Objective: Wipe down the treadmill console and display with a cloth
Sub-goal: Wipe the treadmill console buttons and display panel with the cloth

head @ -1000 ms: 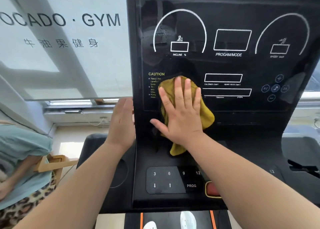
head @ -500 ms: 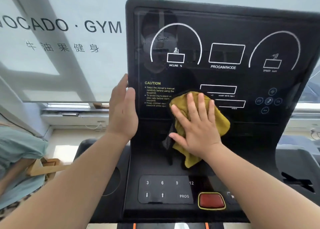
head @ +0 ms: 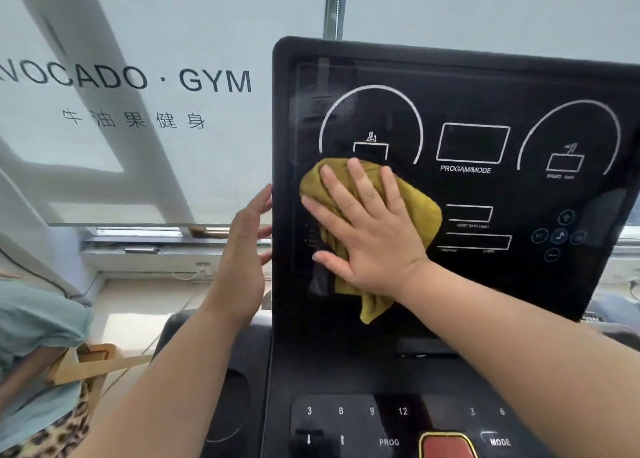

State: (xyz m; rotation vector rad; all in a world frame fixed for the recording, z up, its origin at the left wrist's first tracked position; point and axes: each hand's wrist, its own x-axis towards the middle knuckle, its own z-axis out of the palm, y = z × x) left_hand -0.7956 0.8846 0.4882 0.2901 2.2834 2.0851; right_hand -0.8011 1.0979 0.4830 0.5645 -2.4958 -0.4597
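Observation:
The black treadmill display point(head: 485, 87) stands upright in front of me, with white gauge outlines and boxes on it. A mustard-yellow cloth point(head: 420, 211) lies flat against its left part, just under the incline gauge. My right hand point(head: 367, 229) presses on the cloth with fingers spread, covering most of it. My left hand point(head: 239, 263) rests against the display's left edge, its fingertips reaching behind the panel. Below, the console point(head: 346, 371) carries number keys and a red stop button point(head: 446, 447).
A frosted window with gym lettering point(head: 138, 76) fills the left and top. Another person in a teal top point(head: 34, 336) stands at the lower left beside a wooden piece. A round cup recess point(head: 235, 402) sits left of the keypad.
My right hand has slid the cloth up and to the left, from the lower middle of the display to just under the incline gauge. The view has tilted upward. My left hand stays on the panel's edge.

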